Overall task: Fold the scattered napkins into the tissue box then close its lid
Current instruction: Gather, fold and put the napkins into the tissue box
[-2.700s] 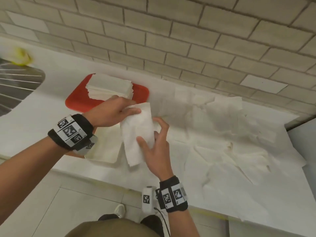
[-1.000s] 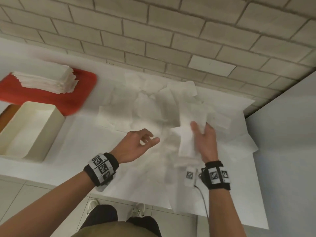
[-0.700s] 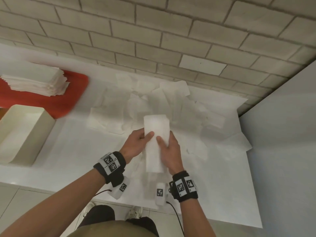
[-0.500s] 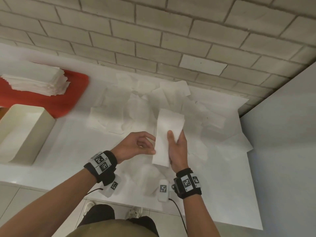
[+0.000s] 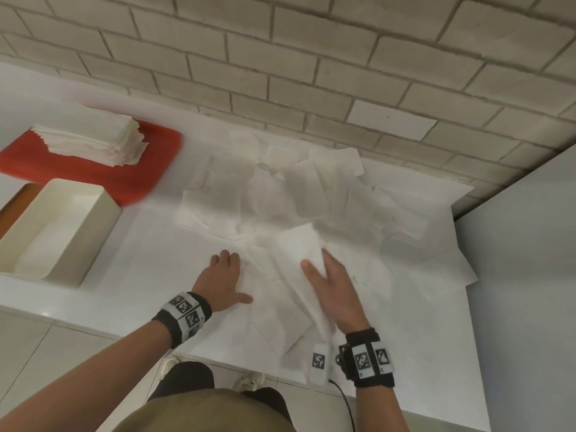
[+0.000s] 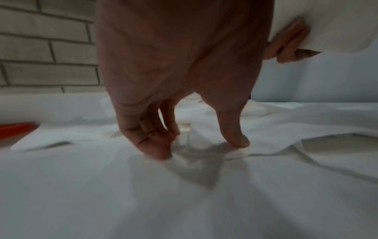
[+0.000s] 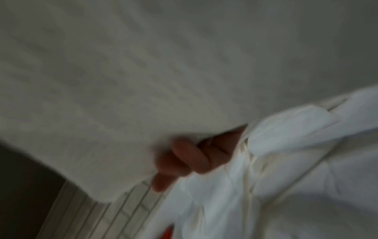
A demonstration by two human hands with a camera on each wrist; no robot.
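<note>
My right hand (image 5: 335, 288) grips a folded white paper napkin (image 5: 299, 254) above the scattered white napkins (image 5: 280, 188). My left hand (image 5: 223, 280) presses them, fingers loosely bent. The open cream tissue box (image 5: 93, 226) sits far left.

You face a wall of pale grey bricks (image 5: 311, 57) running along the back edge of a white counter (image 5: 156, 260). A plain light-grey panel (image 5: 523, 244) stands at the counter's right edge, and pale floor tiles (image 5: 62, 353) lie below its front edge.
</note>
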